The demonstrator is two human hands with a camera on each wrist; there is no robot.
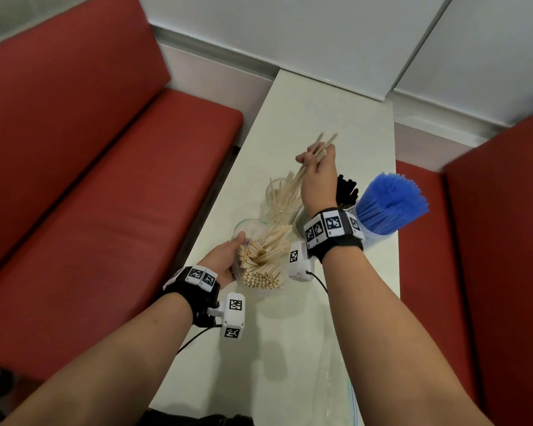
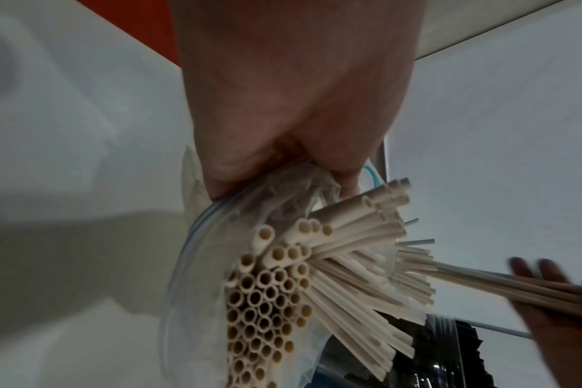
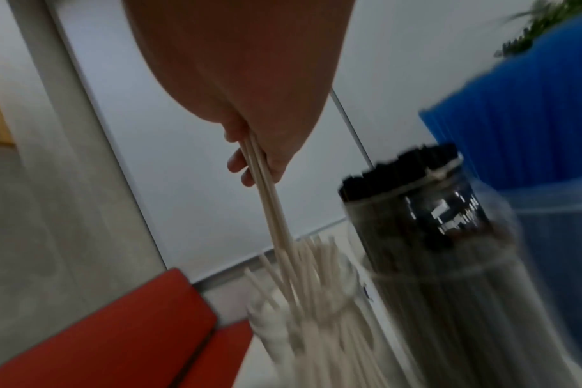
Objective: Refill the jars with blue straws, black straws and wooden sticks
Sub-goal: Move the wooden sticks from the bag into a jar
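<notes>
My right hand [image 1: 316, 166] grips a small bunch of wooden sticks [image 3: 266, 181], their lower ends reaching into a clear jar [image 1: 282, 198] that holds several more sticks. My left hand [image 1: 228, 256] holds the edge of a clear zip bag [image 2: 196, 236] full of pale hollow sticks [image 2: 266, 302], tilted toward the jar. A jar of black straws [image 3: 425, 236] stands right of the stick jar. Beside it a container of blue straws [image 1: 388, 204] stands at the table's right edge.
The white table [image 1: 330, 118] is narrow, with red bench seats [image 1: 105, 210] on the left and right [image 1: 490, 241]. An empty clear zip bag [image 1: 336, 388] lies on the table near me. A grey wall rises at the table's far end.
</notes>
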